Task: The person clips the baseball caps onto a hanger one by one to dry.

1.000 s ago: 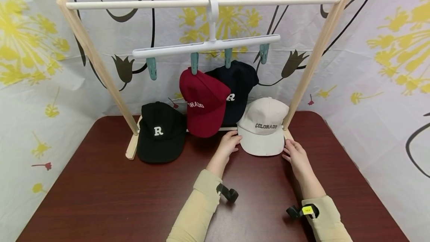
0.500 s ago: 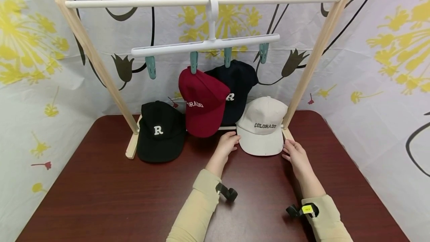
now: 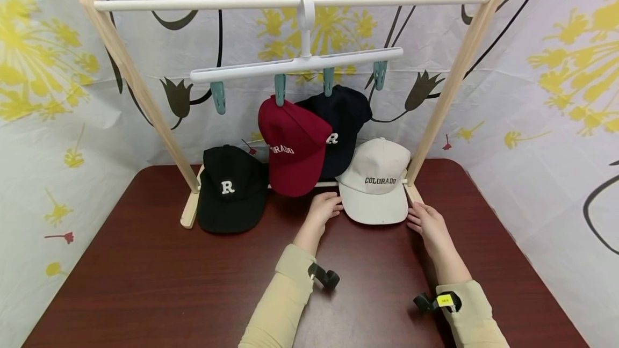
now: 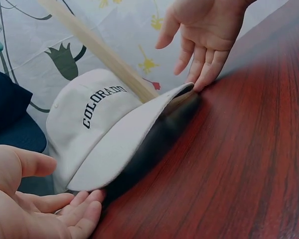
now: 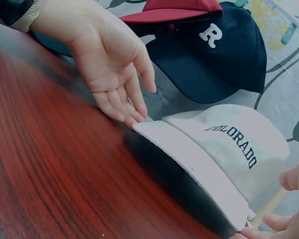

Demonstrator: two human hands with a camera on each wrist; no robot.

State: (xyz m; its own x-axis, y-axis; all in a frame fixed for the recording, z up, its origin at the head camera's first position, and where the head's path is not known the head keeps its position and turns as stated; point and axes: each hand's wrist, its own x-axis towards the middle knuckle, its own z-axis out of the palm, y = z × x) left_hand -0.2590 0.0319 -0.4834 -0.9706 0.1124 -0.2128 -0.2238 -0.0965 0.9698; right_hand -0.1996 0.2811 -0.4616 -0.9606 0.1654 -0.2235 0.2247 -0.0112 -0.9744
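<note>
A cream cap (image 3: 374, 203) lettered COLORADO sits on the table at the foot of the rack's right leg. At the left side of its brim is my left hand (image 3: 323, 209), fingertips by the brim edge and thumb held apart. My right hand (image 3: 430, 224) lies on the opposite side, its loosely bent fingertips at or very near the brim's right corner. In the left wrist view, the left hand's fingers (image 4: 84, 204) reach the near brim corner, palm up. Neither hand grips the cap. A red cap (image 3: 295, 149) and a navy cap (image 3: 340, 122) hang from clips above.
A black cap (image 3: 232, 197) with a white R rests by the rack's left foot. A white hanger (image 3: 242, 71) with teal clips hangs on the white rod (image 3: 203, 5) of the wooden rack. Patterned fabric (image 3: 532, 122) stands behind and beside the dark red table (image 3: 145, 283).
The cream cap has shifted slightly left along the table. My left hand has drawn a little left and toward me; my right hand has moved only slightly.
</note>
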